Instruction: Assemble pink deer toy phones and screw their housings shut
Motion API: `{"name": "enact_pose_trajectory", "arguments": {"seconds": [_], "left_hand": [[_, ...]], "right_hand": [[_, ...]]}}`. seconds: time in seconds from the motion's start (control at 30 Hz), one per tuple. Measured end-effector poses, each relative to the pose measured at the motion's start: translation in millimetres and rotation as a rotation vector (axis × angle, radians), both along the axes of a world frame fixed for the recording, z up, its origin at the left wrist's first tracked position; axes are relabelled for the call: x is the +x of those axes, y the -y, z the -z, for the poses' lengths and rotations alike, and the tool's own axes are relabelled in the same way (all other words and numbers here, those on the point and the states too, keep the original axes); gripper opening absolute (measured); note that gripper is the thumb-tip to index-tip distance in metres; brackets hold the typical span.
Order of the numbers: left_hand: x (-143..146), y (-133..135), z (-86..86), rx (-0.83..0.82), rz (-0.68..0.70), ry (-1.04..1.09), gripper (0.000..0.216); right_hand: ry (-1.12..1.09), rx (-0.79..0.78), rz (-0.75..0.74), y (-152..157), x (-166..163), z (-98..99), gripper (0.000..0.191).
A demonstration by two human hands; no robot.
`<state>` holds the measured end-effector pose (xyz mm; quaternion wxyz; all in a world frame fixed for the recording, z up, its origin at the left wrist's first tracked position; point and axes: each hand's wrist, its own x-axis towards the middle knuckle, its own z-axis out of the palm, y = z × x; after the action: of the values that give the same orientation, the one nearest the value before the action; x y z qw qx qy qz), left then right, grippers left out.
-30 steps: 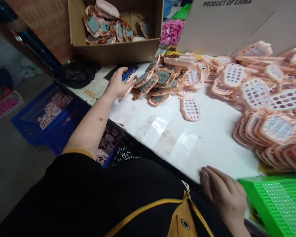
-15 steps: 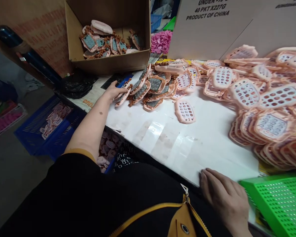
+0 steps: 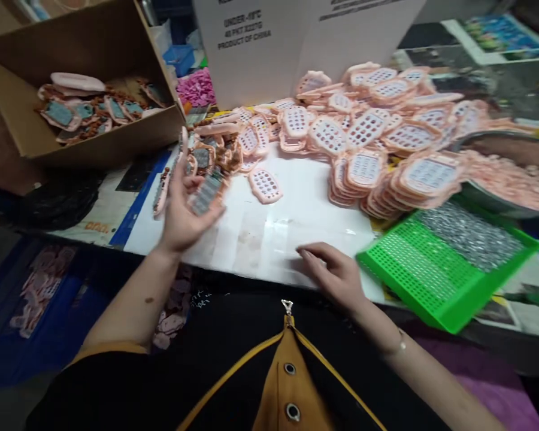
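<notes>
A left hand (image 3: 182,218) gripped a grey-panelled pink casing (image 3: 207,193) over the left of a white worktop (image 3: 312,206), a right hand (image 3: 335,272) hung released with loosely bent fingers at the near edge, perforated pink casings (image 3: 327,135) lay heaped beyond, a green basket (image 3: 411,260) stood right.

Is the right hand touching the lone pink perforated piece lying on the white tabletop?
Apart: the head view shows a stretch of white tabletop between the right hand and the pink perforated piece.
</notes>
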<state>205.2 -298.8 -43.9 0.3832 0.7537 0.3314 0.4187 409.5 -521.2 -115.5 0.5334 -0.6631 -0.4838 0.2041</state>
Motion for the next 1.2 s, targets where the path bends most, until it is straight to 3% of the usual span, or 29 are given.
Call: {"name": "enact_pose_trajectory", "arguments": {"seconds": [0.07, 0.13, 0.2, 0.27, 0.4, 0.53, 0.6, 0.7, 0.87, 1.03, 1.2], "left_hand": [[31, 40, 10.5, -0.033, 0.110, -0.065, 0.101], [55, 66, 22.8, 0.026, 0.149, -0.100, 0.095], [68, 78, 32.2, 0.050, 0.183, -0.095, 0.089], [71, 80, 36.7, -0.031, 0.228, -0.041, 0.090], [65, 73, 34.3, -0.533, 0.306, 0.194, 0.088], [62, 72, 32.7, -1.193, 0.582, 0.256, 0.069], [61, 73, 35.3, -1.366, 0.658, 0.267, 0.068], [61, 72, 41.1, -1.468, 0.684, 0.300, 0.072], [64, 68, 46.4, -1.383, 0.705, 0.379, 0.072], [62, 65, 46.9, -1.419, 0.646, 0.406, 0.077], [60, 60, 47.4, -1.449, 0.581, 0.451, 0.060]], "right_hand": [[-0.410, -0.032, -0.047, -25, -8, -9.6, 0.038], [-0.655, 0.026, -0.097, -46, -13, -14.3, 0.056], [-0.776, 0.067, -0.094, -57, -15, -14.2, 0.052], [-0.822, 0.072, -0.077, -58, -13, -12.1, 0.046], [-0.894, 0.031, -0.129, -48, -5, -12.4, 0.049], [-0.919, -0.052, -0.251, -46, 2, -19.2, 0.048], [-0.819, -0.113, -0.249, -48, 5, -22.0, 0.047], [-0.571, -0.139, -0.150, -51, 9, -24.4, 0.045], [-0.155, -0.100, 0.058, -50, 14, -25.0, 0.040], [0.321, -0.025, 0.142, -41, 37, -27.3, 0.028], [1.007, -0.239, 0.295, -47, 88, -36.8, 0.023]]}}
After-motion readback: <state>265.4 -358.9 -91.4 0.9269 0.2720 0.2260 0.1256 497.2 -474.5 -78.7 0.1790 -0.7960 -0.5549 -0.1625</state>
